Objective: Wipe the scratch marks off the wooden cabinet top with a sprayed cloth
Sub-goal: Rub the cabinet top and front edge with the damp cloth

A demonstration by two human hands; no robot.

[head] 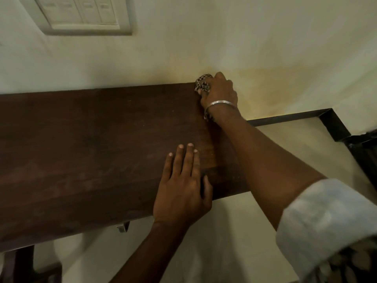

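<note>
The dark wooden cabinet top [91, 144] runs from the left edge to the middle right, its back edge against the wall. At its far right corner my right hand [219, 92] grips a bunched checkered cloth [202, 83] and holds it against the wood by the wall. A loose end of the cloth [207, 116] hangs out below the wrist, which wears a silver bangle. My left hand [183, 186] lies flat on the top near its front right edge, fingers straight and together. Faint pale marks show on the wood.
A cream wall stands right behind the cabinet, with a white switch panel [81, 15] at the upper left. A dark skirting strip [306, 117] runs along the floor to the right, ending in a dark frame [365, 152]. A metal bracket [123, 226] sits under the front edge.
</note>
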